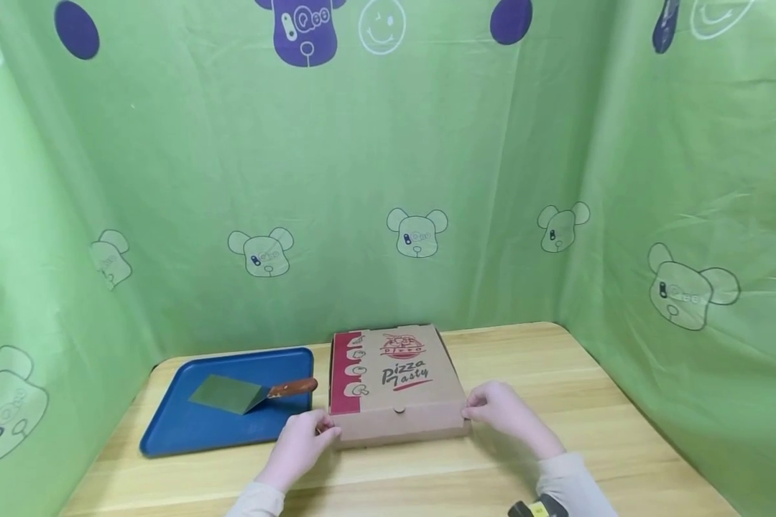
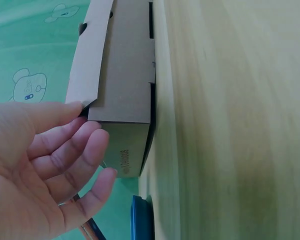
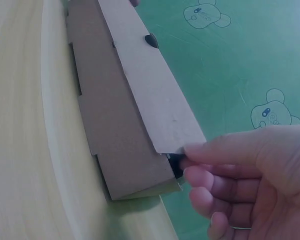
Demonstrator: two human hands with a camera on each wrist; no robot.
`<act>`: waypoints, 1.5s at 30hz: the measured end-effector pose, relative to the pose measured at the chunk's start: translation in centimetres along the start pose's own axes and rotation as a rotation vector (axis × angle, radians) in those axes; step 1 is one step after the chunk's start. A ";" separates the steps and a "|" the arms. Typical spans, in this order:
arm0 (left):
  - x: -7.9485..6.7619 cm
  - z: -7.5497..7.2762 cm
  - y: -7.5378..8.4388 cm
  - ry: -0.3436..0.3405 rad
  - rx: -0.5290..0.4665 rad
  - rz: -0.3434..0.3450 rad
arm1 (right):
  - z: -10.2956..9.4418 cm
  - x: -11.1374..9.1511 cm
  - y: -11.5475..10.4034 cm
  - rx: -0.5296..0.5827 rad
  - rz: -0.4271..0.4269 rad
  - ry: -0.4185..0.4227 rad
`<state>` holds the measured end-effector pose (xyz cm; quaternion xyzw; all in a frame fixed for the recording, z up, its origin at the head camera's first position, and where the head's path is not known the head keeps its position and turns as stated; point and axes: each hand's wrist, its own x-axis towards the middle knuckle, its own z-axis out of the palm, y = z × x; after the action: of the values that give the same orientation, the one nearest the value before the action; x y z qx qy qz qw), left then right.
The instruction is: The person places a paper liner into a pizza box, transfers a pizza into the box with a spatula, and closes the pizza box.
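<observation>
A cardboard pizza box (image 1: 397,380) with a red strip and printed lettering lies on the wooden table. At its near left corner my left hand (image 1: 302,441) pinches the end of the lid's front flap (image 2: 90,60) between thumb and forefinger. The other fingers of that hand are loosely bent beside the box's side wall. My right hand (image 1: 501,409) pinches the flap's other end at the near right corner, thumb on its outer face. Both wrist views show the flap standing a little off the box's front wall (image 3: 100,95), with a dark gap at each corner.
Left of the box is a blue tray (image 1: 168,424). On it rests a spatula with a broad metal blade (image 1: 226,393) and a brown handle (image 1: 293,388) pointing toward the box. Green printed curtains (image 1: 336,165) enclose the wooden table (image 1: 595,424) at the back and sides.
</observation>
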<state>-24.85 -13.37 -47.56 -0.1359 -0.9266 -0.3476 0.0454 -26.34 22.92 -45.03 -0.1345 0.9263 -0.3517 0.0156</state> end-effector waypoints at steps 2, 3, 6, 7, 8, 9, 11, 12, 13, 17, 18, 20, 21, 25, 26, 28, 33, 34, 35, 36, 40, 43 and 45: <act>-0.1 0.1 0.1 0.012 -0.004 -0.007 | 0.1 0.0 -0.1 0.002 0.014 0.011; -0.1 0.1 0.1 0.018 -0.009 -0.010 | 0.1 0.0 0.0 0.002 0.020 0.018; -0.2 0.2 0.3 0.035 -0.026 -0.021 | 0.3 0.1 0.2 0.013 0.030 0.031; -0.2 0.2 0.3 0.040 -0.032 -0.025 | 0.3 0.1 0.4 0.019 0.030 0.035; -0.2 0.2 0.4 0.044 -0.034 -0.029 | 0.3 0.2 0.5 0.027 0.027 0.037; -0.2 0.2 0.4 0.048 -0.035 -0.031 | 0.4 0.3 0.7 0.032 0.023 0.040; -0.2 0.3 0.4 0.054 -0.030 -0.034 | 0.4 0.4 1.0 0.045 0.004 0.040; -0.2 0.3 0.4 0.056 -0.027 -0.033 | 0.4 0.4 1.1 0.051 -0.004 0.039; -0.1 0.3 0.4 0.061 -0.021 -0.032 | 0.3 0.5 1.2 0.059 -0.012 0.038; -0.2 0.2 0.7 0.105 0.015 -0.001 | 0.2 0.5 1.2 0.071 -0.032 0.044; -0.2 0.2 0.8 0.121 0.021 0.005 | 0.2 0.5 1.2 0.068 -0.037 0.050; -0.3 0.2 0.9 0.153 0.033 0.016 | 0.2 0.5 1.2 0.060 -0.050 0.065; -0.3 0.3 0.8 0.163 0.033 0.017 | 0.2 0.5 1.3 0.057 -0.057 0.071; -0.3 0.7 0.6 0.188 0.031 0.005 | 0.5 0.6 1.8 0.051 -0.082 0.088; -0.3 0.7 0.5 0.192 0.029 0.000 | 0.5 0.6 1.9 0.050 -0.091 0.091; -0.3 0.7 0.5 0.197 0.026 -0.003 | 0.7 0.6 2.1 0.046 -0.094 0.104; -0.4 0.8 0.6 0.208 0.039 -0.013 | 1.0 0.6 2.5 0.050 -0.109 0.126; -0.4 0.8 0.6 0.210 0.046 -0.013 | 1.1 0.6 2.6 0.050 -0.120 0.127; -0.5 0.8 0.6 0.213 0.055 -0.013 | 1.2 0.6 2.7 0.053 -0.128 0.126; -0.5 0.8 0.6 0.214 0.063 -0.012 | 1.3 0.7 2.7 0.055 -0.131 0.128; -0.5 0.9 0.5 0.203 0.078 -0.003 | 1.5 0.8 3.1 0.057 -0.154 0.118; -0.5 0.7 0.5 0.182 0.043 -0.017 | 1.3 0.9 3.2 0.057 -0.143 0.094; -0.3 0.4 0.5 0.170 0.000 -0.043 | 1.0 0.9 3.1 0.062 -0.121 0.080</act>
<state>-24.41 -12.80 -47.62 -0.0859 -0.9221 -0.3589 0.1164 -27.86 24.26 -47.77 -0.1756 0.9050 -0.3855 -0.0384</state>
